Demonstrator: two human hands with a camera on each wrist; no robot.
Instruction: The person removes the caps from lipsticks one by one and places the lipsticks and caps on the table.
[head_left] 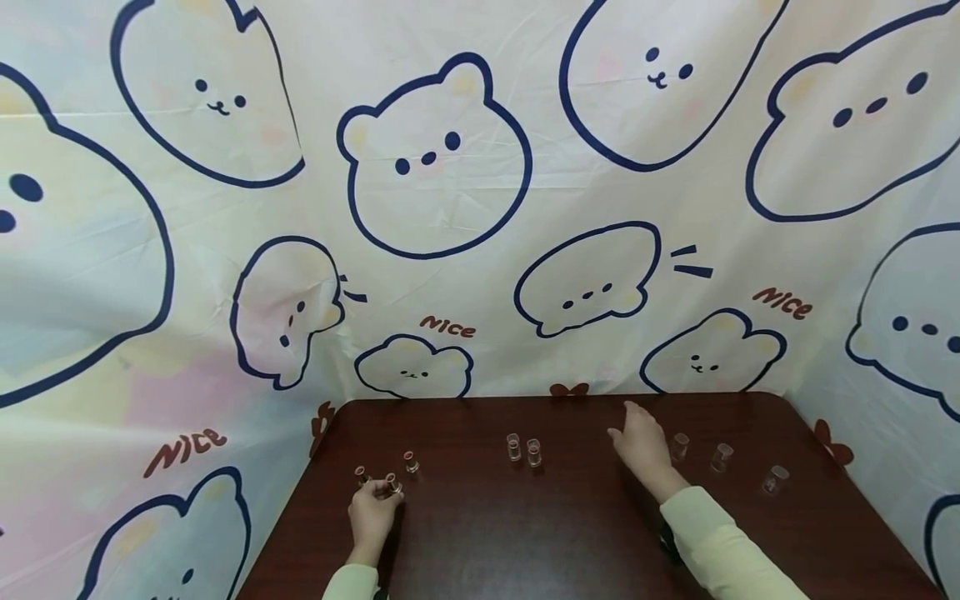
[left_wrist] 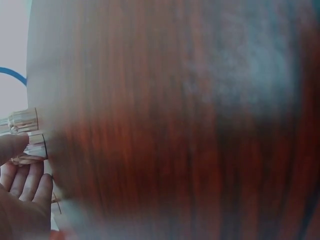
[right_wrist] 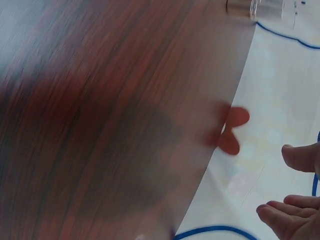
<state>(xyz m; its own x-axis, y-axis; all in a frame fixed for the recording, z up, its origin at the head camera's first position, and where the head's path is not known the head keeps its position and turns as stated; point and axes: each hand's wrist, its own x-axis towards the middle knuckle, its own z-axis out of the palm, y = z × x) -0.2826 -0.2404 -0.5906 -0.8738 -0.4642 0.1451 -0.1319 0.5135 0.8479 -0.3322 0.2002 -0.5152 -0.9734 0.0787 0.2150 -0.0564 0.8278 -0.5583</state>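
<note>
My left hand (head_left: 371,518) pinches a small clear container with a copper-coloured rim (head_left: 392,482) between thumb and fingers at the table's left side. The same clear container (left_wrist: 37,146) shows between them in the left wrist view. Beside it stand two like containers, one to the left (head_left: 362,475) and one farther back (head_left: 411,462). My right hand (head_left: 643,446) is over the back right of the table, thumb apart from the fingers and nothing held. Just right of it stands a clear small cup (head_left: 680,447), partly behind the hand.
Two clear containers (head_left: 513,447) (head_left: 534,453) stand side by side at the middle back. Two more clear cups (head_left: 722,457) (head_left: 776,480) stand at the right. The brown table (head_left: 510,533) meets a cartoon-printed cloth (head_left: 495,367) along its back and sides.
</note>
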